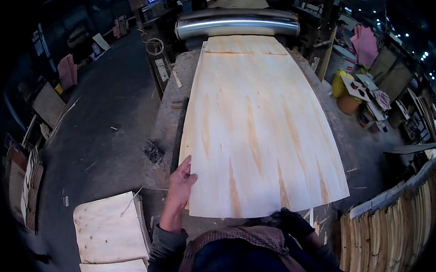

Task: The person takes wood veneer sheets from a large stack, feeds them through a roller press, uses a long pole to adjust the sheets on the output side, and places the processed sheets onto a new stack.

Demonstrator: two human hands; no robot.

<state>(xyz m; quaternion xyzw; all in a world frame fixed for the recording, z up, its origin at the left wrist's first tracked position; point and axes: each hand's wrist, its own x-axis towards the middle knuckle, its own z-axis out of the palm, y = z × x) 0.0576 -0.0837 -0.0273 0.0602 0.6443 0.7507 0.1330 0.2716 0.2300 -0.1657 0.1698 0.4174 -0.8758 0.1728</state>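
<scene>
A large pale wood veneer sheet (266,124) with brown streaks lies lengthwise in front of me, on top of at least one more sheet whose edge shows at the left. Its far end reaches up to a shiny metal roller (237,25). My left hand (180,180), bare, is closed at the sheet's near left edge, thumb over the top face and the other fingers partly hidden. In a dark glove, my right hand (292,221) is at the near edge, right of the middle. Shadow hides most of its fingers.
Stacked veneer sheets (110,228) lie low at my left. A row of upright veneer pieces (388,235) stands close on my right. A worn machine bed (171,118) runs under the sheet. Buckets, a yellow bag (340,83) and pink sheets (364,46) are farther right.
</scene>
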